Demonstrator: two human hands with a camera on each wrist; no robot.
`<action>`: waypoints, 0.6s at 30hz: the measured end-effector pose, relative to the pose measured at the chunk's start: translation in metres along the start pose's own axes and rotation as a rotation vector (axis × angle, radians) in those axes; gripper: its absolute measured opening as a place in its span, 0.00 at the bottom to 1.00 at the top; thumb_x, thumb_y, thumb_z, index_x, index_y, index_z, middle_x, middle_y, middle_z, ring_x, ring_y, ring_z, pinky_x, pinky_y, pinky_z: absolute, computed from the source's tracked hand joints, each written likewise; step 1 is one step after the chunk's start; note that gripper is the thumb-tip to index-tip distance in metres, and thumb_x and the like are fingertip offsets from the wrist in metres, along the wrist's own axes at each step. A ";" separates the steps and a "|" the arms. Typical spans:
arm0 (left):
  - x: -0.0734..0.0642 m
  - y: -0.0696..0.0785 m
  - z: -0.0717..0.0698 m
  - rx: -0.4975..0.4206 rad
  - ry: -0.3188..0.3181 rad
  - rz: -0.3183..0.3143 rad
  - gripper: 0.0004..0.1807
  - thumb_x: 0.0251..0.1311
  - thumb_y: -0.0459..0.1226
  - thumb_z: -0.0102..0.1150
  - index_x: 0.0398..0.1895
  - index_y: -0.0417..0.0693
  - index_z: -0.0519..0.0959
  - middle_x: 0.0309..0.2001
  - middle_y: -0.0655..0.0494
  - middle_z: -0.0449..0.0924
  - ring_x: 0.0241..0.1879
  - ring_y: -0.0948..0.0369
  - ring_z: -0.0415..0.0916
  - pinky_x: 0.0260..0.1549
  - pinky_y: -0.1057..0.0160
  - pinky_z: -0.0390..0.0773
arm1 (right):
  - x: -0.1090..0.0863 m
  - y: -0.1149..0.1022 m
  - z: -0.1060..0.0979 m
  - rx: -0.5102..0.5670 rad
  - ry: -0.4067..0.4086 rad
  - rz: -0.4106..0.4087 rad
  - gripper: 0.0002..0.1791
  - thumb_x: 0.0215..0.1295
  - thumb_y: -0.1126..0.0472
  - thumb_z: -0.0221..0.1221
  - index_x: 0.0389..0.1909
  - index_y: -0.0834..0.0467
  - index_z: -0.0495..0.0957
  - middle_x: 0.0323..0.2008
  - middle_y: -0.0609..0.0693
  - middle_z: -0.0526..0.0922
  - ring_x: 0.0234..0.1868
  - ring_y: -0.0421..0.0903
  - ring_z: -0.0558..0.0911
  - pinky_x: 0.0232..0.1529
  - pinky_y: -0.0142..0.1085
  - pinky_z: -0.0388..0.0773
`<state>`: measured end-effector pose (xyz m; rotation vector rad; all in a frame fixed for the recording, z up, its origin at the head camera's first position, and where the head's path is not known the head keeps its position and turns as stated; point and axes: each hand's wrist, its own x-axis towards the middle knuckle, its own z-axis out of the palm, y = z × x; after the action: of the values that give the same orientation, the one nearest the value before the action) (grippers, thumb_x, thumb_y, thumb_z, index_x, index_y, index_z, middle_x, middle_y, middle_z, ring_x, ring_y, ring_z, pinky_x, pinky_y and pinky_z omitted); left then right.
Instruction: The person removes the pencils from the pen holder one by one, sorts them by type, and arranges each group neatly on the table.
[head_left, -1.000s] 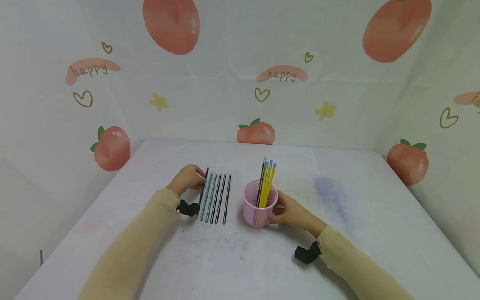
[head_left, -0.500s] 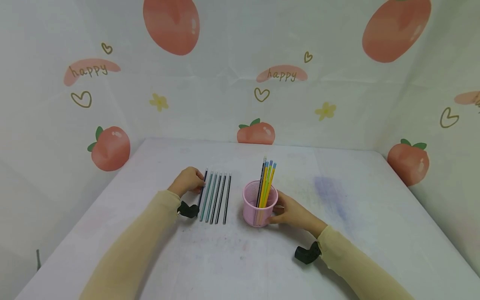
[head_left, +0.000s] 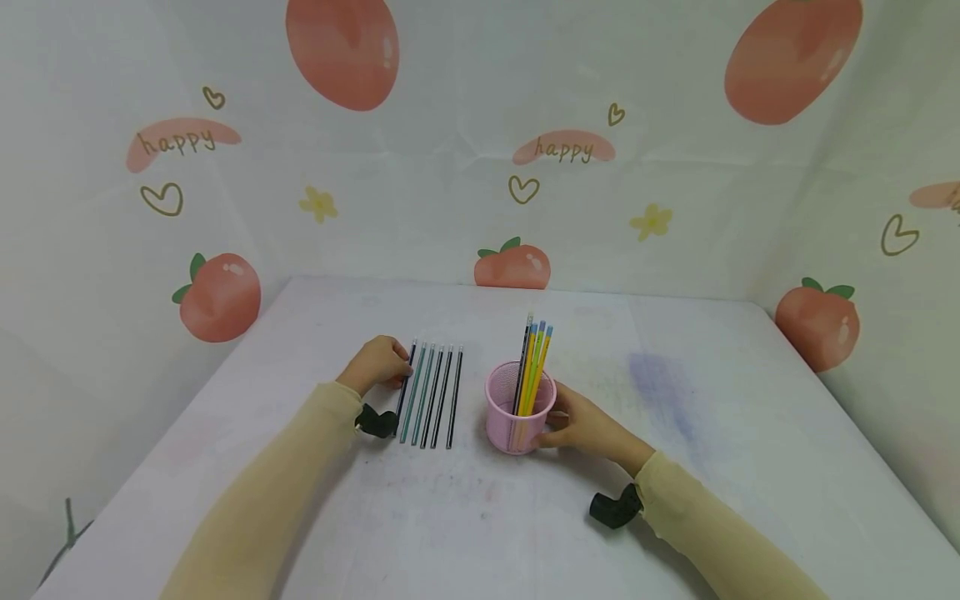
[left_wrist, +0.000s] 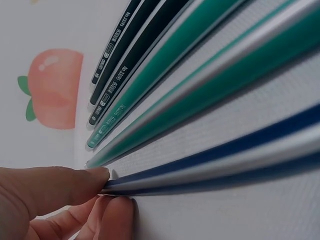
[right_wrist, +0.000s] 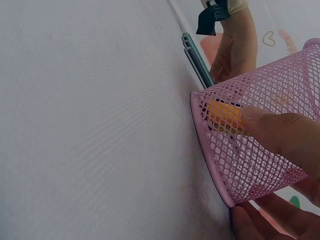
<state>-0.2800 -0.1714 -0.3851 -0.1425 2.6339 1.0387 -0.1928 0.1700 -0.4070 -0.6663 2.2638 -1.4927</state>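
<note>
My left hand (head_left: 377, 364) pinches a dark blue pencil (left_wrist: 225, 162) near its far end, between thumb and fingers. This pencil lies at the left end of a row, beside two green pencils (left_wrist: 200, 112) and several black pencils (head_left: 454, 396), all roughly parallel on the table. To the right of the row stands a pink mesh pencil cup (head_left: 501, 427), upright. It contains several pencils (head_left: 534, 371), yellow, lime green and black. My right hand (head_left: 588, 427) grips the cup from its right side, with the thumb against the mesh in the right wrist view.
A white tabletop (head_left: 450, 533) with faint coloured smudges lies under everything. Behind it hangs a white backdrop (head_left: 435, 225) printed with peaches, hearts and flowers. A black wrist camera (head_left: 377, 421) below my left hand sits close to the blue pencil's near end.
My left hand and the dark blue pencil have shifted slightly nearer to me, bringing the pencil's far end closer in line with the row. The right hand and the cup have stayed in place.
</note>
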 end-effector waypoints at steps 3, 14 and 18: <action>0.001 -0.002 0.000 -0.006 0.001 0.001 0.13 0.57 0.32 0.64 0.42 0.36 0.74 0.34 0.47 0.78 0.21 0.65 0.76 0.24 0.70 0.79 | 0.001 0.001 0.000 -0.006 0.004 0.012 0.49 0.51 0.66 0.71 0.72 0.64 0.54 0.66 0.62 0.68 0.65 0.59 0.70 0.65 0.49 0.68; 0.007 -0.007 0.000 -0.062 -0.014 -0.023 0.16 0.56 0.33 0.65 0.45 0.36 0.74 0.35 0.47 0.78 0.21 0.65 0.76 0.24 0.70 0.79 | 0.000 0.002 0.000 0.001 -0.003 -0.005 0.49 0.53 0.66 0.70 0.72 0.64 0.53 0.66 0.64 0.68 0.65 0.60 0.70 0.65 0.48 0.68; 0.005 -0.006 -0.001 -0.069 -0.021 -0.033 0.17 0.57 0.34 0.65 0.47 0.36 0.74 0.37 0.47 0.78 0.21 0.65 0.76 0.24 0.71 0.78 | 0.001 0.002 0.000 0.007 -0.005 -0.008 0.50 0.52 0.67 0.70 0.73 0.64 0.52 0.67 0.63 0.67 0.65 0.60 0.70 0.66 0.49 0.68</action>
<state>-0.2835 -0.1759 -0.3899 -0.1886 2.5692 1.1138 -0.1937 0.1706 -0.4092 -0.6769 2.2537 -1.4999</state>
